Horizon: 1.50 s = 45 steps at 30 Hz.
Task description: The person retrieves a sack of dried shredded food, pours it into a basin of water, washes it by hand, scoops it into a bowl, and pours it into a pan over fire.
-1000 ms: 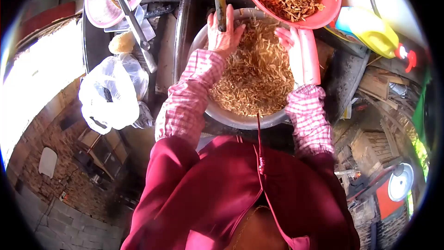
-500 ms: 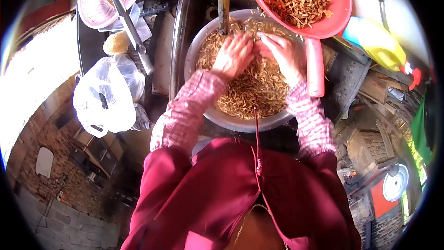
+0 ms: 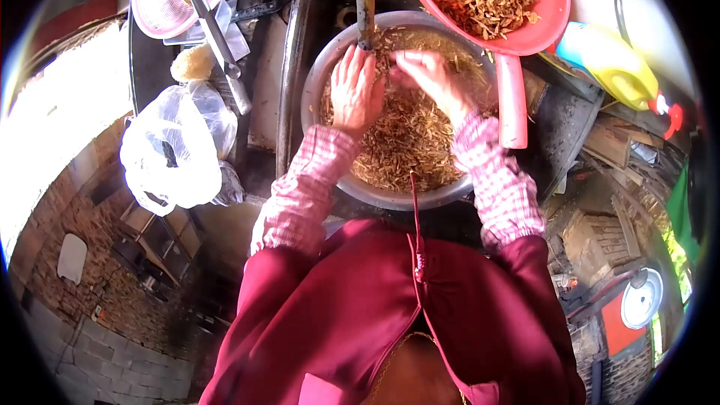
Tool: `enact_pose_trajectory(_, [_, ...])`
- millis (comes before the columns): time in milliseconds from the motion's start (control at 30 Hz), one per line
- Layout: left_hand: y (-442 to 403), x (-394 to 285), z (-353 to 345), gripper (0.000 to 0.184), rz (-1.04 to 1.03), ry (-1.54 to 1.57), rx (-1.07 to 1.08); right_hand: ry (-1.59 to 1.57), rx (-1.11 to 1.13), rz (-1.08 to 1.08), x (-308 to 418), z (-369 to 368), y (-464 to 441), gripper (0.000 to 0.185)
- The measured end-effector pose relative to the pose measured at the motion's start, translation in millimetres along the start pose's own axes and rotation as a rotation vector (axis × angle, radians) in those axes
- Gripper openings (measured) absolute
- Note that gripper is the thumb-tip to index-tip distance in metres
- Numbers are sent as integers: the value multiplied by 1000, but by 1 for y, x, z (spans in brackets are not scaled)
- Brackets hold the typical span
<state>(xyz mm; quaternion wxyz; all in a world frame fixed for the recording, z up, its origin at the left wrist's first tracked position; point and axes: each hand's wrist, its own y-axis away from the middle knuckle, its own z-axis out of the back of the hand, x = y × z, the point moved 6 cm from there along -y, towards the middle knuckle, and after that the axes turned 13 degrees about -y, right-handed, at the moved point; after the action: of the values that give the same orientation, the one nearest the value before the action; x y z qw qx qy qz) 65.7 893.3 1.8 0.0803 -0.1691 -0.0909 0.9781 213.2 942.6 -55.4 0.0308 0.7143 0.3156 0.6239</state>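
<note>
Both my hands are over a wide metal basin [image 3: 315, 116] filled with brown shredded strips [image 3: 409, 146] in water. My left hand [image 3: 356, 91] rests on the strips at the left side, its fingers stretched out and nothing gripped. Opposite it, my right hand [image 3: 436, 81] reaches in with bent fingers pointing left; the thumb looks apart from them, and the fingertips are blurred. A yellowish, stained pipe [image 3: 365, 0] ends just above the basin's far side, close to my left fingertips.
A pink long-handled strainer [image 3: 512, 101] with brown and orange shreds overlaps the basin's right rim. Left are a pink basket [image 3: 161, 19], a metal faucet [image 3: 214, 37], a sponge-like lump [image 3: 193, 64] and a plastic bag [image 3: 171, 154]. A yellow bottle [image 3: 619, 67] lies right.
My hands have drawn apart from their near-touching position. The left moved left and its fingers straightened away from me; the right shifted slightly left. The view has shifted a little.
</note>
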Motion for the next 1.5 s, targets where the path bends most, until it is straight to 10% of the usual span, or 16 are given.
enact_pose_trajectory(300, [-37,-7,-7,54,-70,-73,120,-108,-469,25,30,58,75,43])
enact_pose_trajectory(567, [39,-37,-6,34,-260,-23,246,96,-49,-115,22,8,93,35])
enact_pose_trajectory(833, [25,-24,32,45,-186,-7,167,545,-329,440,58,47,55,30])
enact_pose_trajectory(1167, [35,-17,-3,21,-25,31,358,951,86,240,0,-24,85,21])
enact_pose_trajectory(1500, [45,-21,59,47,-150,-80,345,952,-103,653,56,-9,52,29])
